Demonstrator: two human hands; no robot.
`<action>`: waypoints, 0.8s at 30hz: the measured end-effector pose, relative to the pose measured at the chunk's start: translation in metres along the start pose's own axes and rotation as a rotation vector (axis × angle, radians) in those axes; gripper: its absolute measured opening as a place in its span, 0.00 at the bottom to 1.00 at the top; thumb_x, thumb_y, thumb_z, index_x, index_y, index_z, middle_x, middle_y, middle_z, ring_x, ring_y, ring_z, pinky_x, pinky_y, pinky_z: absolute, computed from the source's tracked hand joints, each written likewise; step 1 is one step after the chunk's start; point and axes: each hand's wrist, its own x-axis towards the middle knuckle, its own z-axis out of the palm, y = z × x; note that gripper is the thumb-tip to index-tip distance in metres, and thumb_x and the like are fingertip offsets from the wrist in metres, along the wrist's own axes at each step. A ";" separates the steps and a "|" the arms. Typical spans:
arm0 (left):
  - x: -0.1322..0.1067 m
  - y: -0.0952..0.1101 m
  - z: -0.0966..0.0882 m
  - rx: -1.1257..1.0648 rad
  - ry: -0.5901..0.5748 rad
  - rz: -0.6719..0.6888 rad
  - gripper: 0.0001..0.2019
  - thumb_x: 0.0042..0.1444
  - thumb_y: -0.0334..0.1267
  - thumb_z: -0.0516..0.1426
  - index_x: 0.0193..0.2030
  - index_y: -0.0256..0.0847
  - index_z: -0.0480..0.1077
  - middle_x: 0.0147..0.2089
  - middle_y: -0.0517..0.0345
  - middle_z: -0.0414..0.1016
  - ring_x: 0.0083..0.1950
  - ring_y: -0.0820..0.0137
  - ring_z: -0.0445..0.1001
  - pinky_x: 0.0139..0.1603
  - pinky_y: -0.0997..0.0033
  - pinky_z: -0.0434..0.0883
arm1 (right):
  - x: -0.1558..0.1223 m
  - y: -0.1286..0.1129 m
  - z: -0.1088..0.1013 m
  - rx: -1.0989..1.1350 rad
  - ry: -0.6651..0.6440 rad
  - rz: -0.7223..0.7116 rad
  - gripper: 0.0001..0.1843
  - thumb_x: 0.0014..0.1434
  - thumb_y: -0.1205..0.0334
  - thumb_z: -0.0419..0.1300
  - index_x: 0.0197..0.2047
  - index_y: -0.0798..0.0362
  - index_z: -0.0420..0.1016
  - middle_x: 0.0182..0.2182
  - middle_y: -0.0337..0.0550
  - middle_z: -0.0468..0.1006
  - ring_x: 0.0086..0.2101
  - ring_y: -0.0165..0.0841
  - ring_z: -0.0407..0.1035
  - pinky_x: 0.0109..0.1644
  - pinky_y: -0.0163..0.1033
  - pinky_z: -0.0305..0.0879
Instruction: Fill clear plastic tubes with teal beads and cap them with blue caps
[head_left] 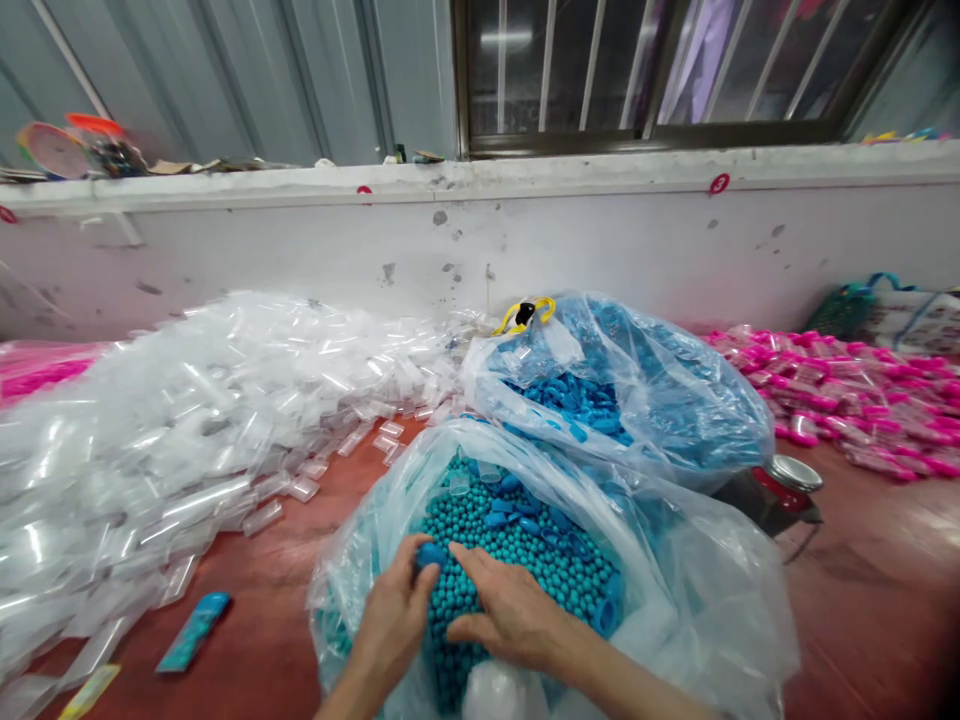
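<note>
On white wall (600,250), red round sticker (719,183), too small to read. Up front, crinkly clear plastic bag (697,600) full of tiny round teal beads (525,540). Pinched by left hand (395,618): smooth blue cap (431,553), on top of the beads. Flat beside it, right hand (514,610), fingers loose, gripping nothing. Behind, second bag (675,400) of blue pieces (570,395).

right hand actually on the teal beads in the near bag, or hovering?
Touching. The head view shows the right hand lying flat on the teal beads, fingers spread on the pile, no gap. The left hand pinches a blue piece.
</note>
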 end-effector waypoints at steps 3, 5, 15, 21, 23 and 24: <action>0.004 -0.027 -0.053 0.273 0.171 -0.033 0.18 0.51 0.47 0.48 0.46 0.43 0.65 0.39 0.55 0.76 0.38 0.62 0.73 0.38 0.66 0.69 | 0.029 0.010 -0.008 -0.181 0.058 -0.018 0.18 0.57 0.64 0.52 0.51 0.51 0.64 0.43 0.47 0.71 0.44 0.39 0.65 0.46 0.42 0.59; 0.004 -0.042 -0.081 0.534 0.218 -0.089 0.20 0.52 0.46 0.45 0.49 0.41 0.64 0.39 0.51 0.76 0.37 0.59 0.74 0.36 0.63 0.69 | 0.056 0.018 -0.010 -0.282 0.094 -0.007 0.16 0.55 0.71 0.48 0.46 0.53 0.67 0.43 0.48 0.71 0.44 0.38 0.64 0.44 0.41 0.60; 0.004 -0.029 -0.018 0.309 0.050 0.303 0.14 0.55 0.42 0.48 0.43 0.44 0.71 0.38 0.53 0.76 0.40 0.64 0.74 0.41 0.70 0.70 | 0.161 0.028 0.014 -0.351 0.116 0.054 0.14 0.57 0.68 0.48 0.41 0.59 0.71 0.42 0.55 0.71 0.46 0.43 0.62 0.46 0.47 0.59; 0.035 0.001 0.025 0.133 -0.036 0.155 0.16 0.52 0.36 0.48 0.44 0.39 0.71 0.42 0.48 0.76 0.45 0.61 0.73 0.49 0.61 0.67 | 0.157 0.042 0.009 -0.317 0.088 0.043 0.15 0.52 0.60 0.55 0.42 0.55 0.73 0.43 0.53 0.70 0.44 0.44 0.63 0.43 0.47 0.61; 0.041 -0.004 0.022 0.127 -0.002 0.106 0.16 0.51 0.36 0.48 0.43 0.40 0.72 0.44 0.49 0.76 0.46 0.60 0.72 0.51 0.59 0.65 | 0.144 0.047 0.004 -0.302 0.088 0.057 0.16 0.52 0.59 0.56 0.44 0.54 0.72 0.42 0.51 0.70 0.43 0.42 0.64 0.43 0.44 0.61; 0.042 -0.007 0.019 0.115 0.013 0.095 0.15 0.51 0.37 0.48 0.42 0.41 0.72 0.43 0.51 0.76 0.46 0.61 0.72 0.51 0.60 0.65 | 0.134 0.049 0.003 -0.291 0.095 0.061 0.17 0.52 0.59 0.56 0.46 0.53 0.71 0.42 0.49 0.69 0.42 0.40 0.64 0.44 0.43 0.61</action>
